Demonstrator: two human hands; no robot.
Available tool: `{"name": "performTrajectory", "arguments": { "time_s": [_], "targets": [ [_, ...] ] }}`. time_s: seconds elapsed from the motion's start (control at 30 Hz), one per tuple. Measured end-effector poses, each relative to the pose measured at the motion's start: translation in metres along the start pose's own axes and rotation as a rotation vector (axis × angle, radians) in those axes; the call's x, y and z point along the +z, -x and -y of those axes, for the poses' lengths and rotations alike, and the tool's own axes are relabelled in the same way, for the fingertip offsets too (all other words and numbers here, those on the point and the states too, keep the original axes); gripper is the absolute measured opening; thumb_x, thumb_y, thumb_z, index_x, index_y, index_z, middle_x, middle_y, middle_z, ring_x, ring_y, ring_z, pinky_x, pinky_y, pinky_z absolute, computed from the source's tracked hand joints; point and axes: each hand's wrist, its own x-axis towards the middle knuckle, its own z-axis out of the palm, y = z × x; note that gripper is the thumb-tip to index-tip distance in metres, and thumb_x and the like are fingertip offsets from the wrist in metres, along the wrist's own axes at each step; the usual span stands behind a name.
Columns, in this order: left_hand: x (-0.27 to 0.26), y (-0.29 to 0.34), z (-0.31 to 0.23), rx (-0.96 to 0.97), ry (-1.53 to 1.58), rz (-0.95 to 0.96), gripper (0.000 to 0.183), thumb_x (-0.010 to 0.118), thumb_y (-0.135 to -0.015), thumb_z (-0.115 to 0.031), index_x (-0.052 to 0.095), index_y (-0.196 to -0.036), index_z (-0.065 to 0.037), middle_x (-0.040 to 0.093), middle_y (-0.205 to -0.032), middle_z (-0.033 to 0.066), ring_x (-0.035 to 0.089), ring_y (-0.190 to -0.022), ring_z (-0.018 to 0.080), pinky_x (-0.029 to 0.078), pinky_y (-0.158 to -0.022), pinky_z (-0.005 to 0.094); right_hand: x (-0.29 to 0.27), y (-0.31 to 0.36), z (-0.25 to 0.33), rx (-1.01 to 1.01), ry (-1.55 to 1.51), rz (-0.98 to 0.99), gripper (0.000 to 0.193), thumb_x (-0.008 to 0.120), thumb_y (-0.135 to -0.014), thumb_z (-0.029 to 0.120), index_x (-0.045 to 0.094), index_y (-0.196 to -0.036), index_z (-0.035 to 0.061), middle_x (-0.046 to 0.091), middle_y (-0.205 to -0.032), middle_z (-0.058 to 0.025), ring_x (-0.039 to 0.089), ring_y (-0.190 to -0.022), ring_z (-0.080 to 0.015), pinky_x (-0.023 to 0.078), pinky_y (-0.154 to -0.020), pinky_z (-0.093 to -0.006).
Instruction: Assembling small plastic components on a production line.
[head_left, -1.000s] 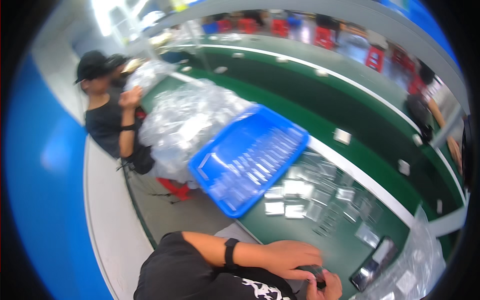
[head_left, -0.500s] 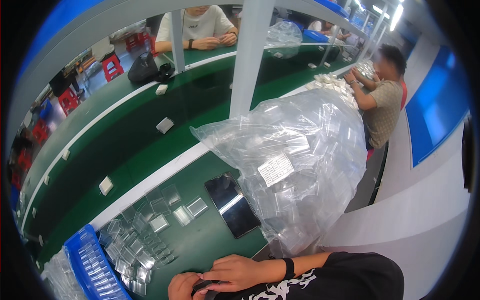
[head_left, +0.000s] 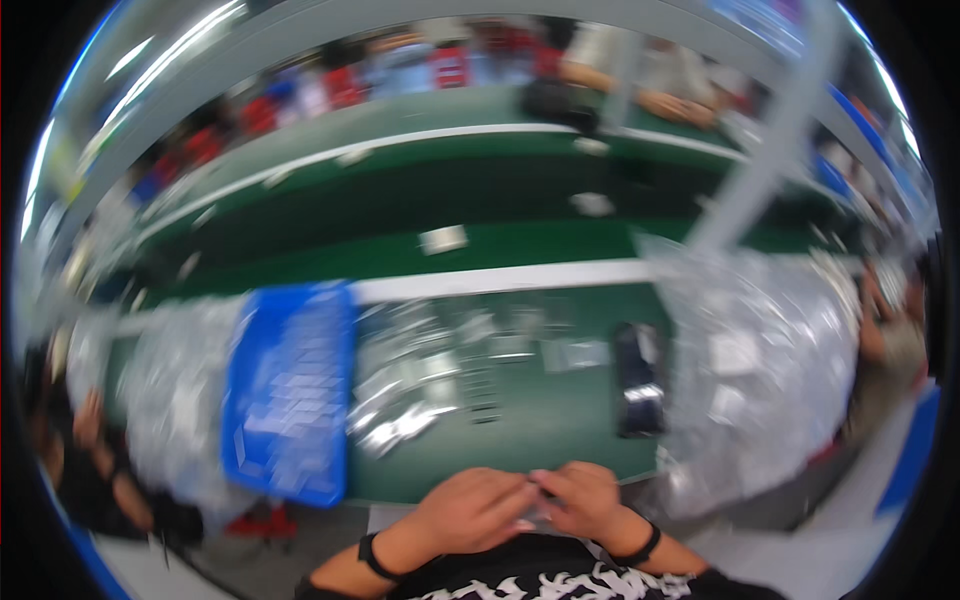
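My left hand (head_left: 475,510) and my right hand (head_left: 588,502) meet at the front edge of the green table, fingertips pinched together. Between them is something small, partly see-through, that blur and fingers keep me from naming. Just beyond my left hand lie many loose clear plastic pieces (head_left: 400,410), flat and box-like, scattered over the green tabletop (head_left: 545,430). A blue tray (head_left: 345,390) with rows of similar clear pieces (head_left: 295,400) stands left of them. To the right, a black phone (head_left: 638,385) rests on the table.
Large clear plastic bags (head_left: 765,370) bulge at the right; more bags (head_left: 180,390) lie left of the tray. A grey post (head_left: 765,150) rises at right. Small white blocks (head_left: 443,239) sit on the green conveyor behind a white rail (head_left: 500,278). Other people are at both sides and across.
My view has swung left and is now blurred, bringing the whole blue tray and a person at left into sight. My hands stay together, pinching.
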Motion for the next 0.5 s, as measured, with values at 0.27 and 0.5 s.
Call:
{"name": "performTrajectory", "arguments": {
  "time_s": [0.27,0.5],
  "targets": [
    [-0.076,0.041,-0.052,0.184,-0.246,-0.138,0.039,0.063,-0.096,-0.038,0.058,-0.094,0.001,0.062,-0.098,0.0139,0.062,-0.083,0.0275,0.053,-0.075,0.0370,-0.011,0.020,-0.001,0.149,0.177,0.055,0.041,0.079,-0.093,0.020,0.068,-0.124,-0.0043,0.071,-0.085,-0.0102,0.063,-0.068,-0.0235,0.052,-0.062,-0.0346],
    [-0.214,0.157,-0.027,-0.460,-0.770,-0.449,0.036,0.070,-0.095,-0.036,0.062,-0.105,-0.003,0.065,-0.129,0.0184,0.060,-0.120,0.0395,0.045,-0.106,0.0536,-0.001,0.015,0.004,0.153,0.287,-0.050,0.042,0.074,-0.097,0.026,0.067,-0.126,-0.0041,0.071,-0.085,-0.0095,0.062,-0.068,-0.0217,0.052,-0.063,-0.0341]
  ]
}}
